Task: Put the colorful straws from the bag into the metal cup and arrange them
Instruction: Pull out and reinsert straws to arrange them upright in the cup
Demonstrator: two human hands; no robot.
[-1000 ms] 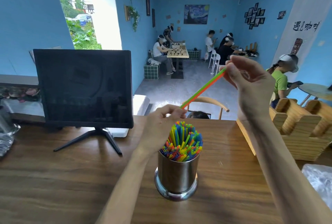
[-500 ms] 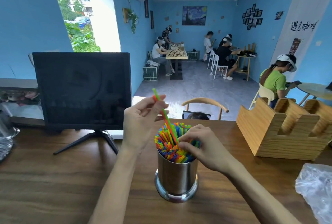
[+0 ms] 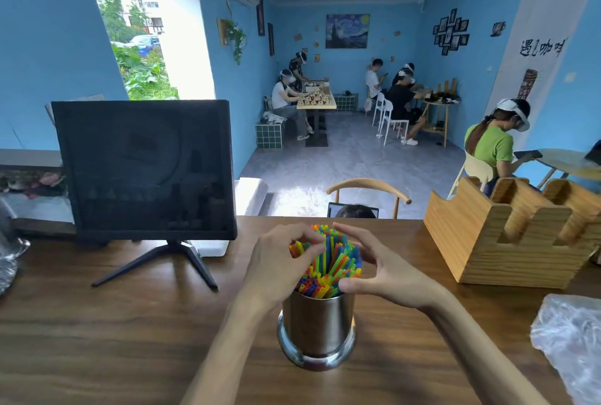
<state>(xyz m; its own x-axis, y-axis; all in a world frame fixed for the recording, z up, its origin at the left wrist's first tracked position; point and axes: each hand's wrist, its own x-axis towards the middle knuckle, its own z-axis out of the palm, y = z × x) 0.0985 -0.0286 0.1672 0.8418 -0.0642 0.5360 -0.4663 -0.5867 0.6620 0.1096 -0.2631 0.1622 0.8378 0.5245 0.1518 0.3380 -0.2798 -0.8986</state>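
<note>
The left hand (image 3: 276, 266) and right hand (image 3: 382, 269) cup a bundle of thin plastic straws (image 3: 327, 263) from either side, fingers curled around the straw tops, thumbs near the cup rim. The straws are green, blue, orange, yellow and red, packed upright and fanning slightly. They stand in a shiny cylindrical metal cup (image 3: 317, 326) with a flared base, on a dark wooden table (image 3: 97, 339). A black monitor on a tripod stand (image 3: 144, 170) sits to the left, a slotted wooden holder (image 3: 507, 235) to the right, and a crinkled clear plastic bag (image 3: 569, 336) at the table's right edge.
</note>
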